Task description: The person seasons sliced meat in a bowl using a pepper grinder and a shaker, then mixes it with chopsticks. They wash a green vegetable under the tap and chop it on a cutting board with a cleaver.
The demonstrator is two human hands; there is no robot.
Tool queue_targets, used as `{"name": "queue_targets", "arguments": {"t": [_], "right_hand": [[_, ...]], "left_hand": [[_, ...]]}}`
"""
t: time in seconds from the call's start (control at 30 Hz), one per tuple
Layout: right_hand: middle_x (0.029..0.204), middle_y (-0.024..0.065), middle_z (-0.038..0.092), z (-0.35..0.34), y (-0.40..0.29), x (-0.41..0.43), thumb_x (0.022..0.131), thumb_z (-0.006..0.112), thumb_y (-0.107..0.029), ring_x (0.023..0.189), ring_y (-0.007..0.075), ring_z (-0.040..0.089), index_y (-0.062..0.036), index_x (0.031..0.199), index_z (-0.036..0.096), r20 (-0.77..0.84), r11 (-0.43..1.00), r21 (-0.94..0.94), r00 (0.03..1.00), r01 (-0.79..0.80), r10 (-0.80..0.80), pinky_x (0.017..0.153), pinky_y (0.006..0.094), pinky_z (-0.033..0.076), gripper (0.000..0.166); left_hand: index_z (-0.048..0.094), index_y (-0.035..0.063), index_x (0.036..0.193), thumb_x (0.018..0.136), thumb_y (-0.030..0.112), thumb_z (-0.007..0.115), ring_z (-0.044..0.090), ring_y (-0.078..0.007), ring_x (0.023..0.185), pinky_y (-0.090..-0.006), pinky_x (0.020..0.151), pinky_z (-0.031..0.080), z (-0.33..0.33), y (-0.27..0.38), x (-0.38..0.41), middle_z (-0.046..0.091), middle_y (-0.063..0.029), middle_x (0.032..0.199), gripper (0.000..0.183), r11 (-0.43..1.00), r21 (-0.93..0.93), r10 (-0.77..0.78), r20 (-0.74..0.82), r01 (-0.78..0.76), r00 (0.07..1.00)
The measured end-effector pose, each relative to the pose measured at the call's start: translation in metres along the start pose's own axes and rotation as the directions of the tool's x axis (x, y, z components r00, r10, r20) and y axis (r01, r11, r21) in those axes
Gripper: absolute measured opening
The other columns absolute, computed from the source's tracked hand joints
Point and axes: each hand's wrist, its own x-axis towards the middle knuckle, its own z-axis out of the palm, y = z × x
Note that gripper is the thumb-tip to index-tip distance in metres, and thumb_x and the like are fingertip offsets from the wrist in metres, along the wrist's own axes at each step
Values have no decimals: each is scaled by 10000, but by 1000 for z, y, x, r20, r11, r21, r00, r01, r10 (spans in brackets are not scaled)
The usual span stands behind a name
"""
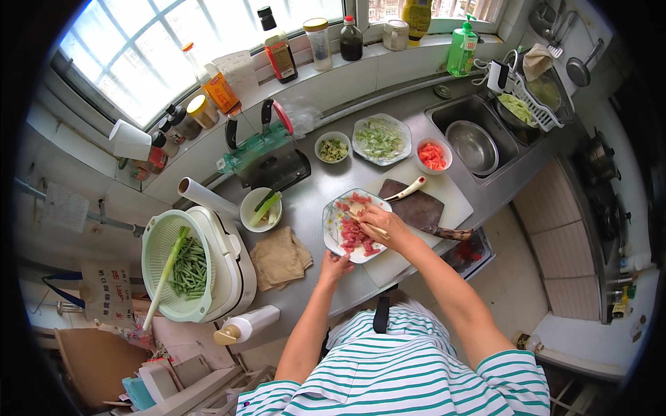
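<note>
My right hand (385, 224) is closed around a pair of wooden chopsticks (375, 229) over a flowered plate (333, 208). Their tips reach into the pieces of raw red meat (356, 235) lying on it. With its fingers at the near rim, my left hand (335, 268) holds the plate steady; its grip underneath is hidden. Part of the plate lies beside or over the white cutting board (458, 200). A cleaver (413, 205) with a wooden handle rests on the board, and a peeler or small knife with a pale handle (415, 185) lies across its blade.
Behind the plate stand bowls of diced green vegetable (333, 147) and chopped tomato (432, 156), and a covered plate of greens (382, 138). A folded cloth (281, 258), scallion bowl (261, 210) and colander of green beans (148, 260) are left. A sink (437, 115) is right.
</note>
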Motion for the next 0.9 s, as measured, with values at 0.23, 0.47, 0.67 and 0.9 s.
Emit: {"name": "queue_targets", "arguments": {"t": [0.23, 0.47, 0.67, 0.9], "right_hand": [[834, 120, 570, -12, -15, 14, 842, 606, -103, 786, 327, 603, -36, 866, 608, -63, 997, 77, 998, 6, -1, 674, 391, 498, 71], [831, 121, 581, -27, -16, -6, 816, 622, -86, 768, 317, 615, -27, 867, 601, 42, 998, 4, 997, -57, 57, 667, 385, 501, 80], [851, 129, 590, -12, 4, -15, 818, 641, -99, 780, 333, 620, -29, 874, 625, -136, 998, 39, 989, -59, 63, 680, 389, 501, 91], [877, 130, 600, -13, 1, 5, 827, 634, -86, 772, 319, 618, -34, 899, 656, -172, 994, 101, 983, -46, 63, 656, 389, 489, 91]], "left_hand": [[360, 103, 1207, 873, 86, 634, 641, -189, 849, -341, 711, 577, -1, -2, 2, 612, -70, 1046, 432, 1000, 22, -9, -7, 9, 1000], [349, 97, 1227, 867, 106, 646, 640, -191, 856, -338, 701, 578, -7, -10, 1, 608, -78, 1065, 467, 1000, -19, -3, -21, 3, 1000], [357, 108, 1206, 876, 102, 632, 648, -199, 849, -330, 678, 567, 2, 1, 0, 613, -82, 1056, 430, 1000, 9, 6, -9, -6, 1000], [340, 95, 1241, 848, 119, 676, 642, -206, 877, -348, 709, 579, -1, 0, -1, 605, -81, 1060, 518, 1000, 17, -8, -3, 8, 1000]]}}
